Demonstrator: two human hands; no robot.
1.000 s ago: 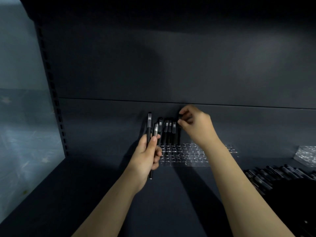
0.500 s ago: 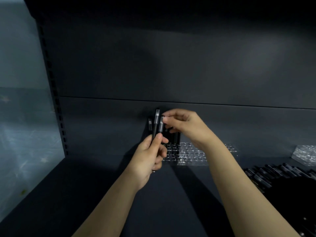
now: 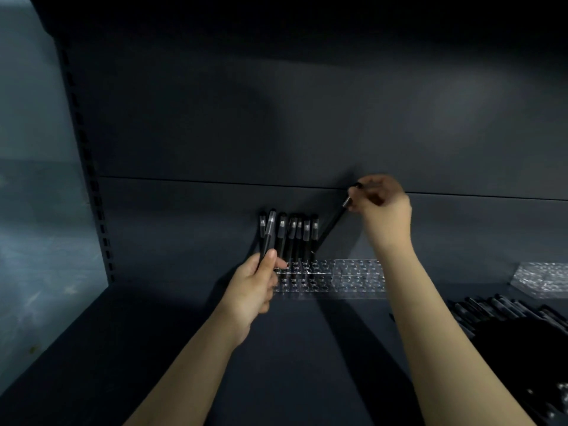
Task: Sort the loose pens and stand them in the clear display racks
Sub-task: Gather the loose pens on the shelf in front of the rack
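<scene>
At the shelf's back, standing pens (image 3: 296,238) fill the left end of the clear rack (image 3: 356,279); the right hand (image 3: 384,207) pinches a slanted pen (image 3: 332,224) by its cap, tip angled toward the next hole. The left hand (image 3: 255,284) curls round a spare pen (image 3: 268,238), upright beside the rack, seemingly ready to pass.

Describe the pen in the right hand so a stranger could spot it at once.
On the dark grey shelf sits a clear plastic display rack with a row of upright black pens at its left end. Just right of that row, the right hand pinches one black pen by its top; it alone leans steeply.
</scene>
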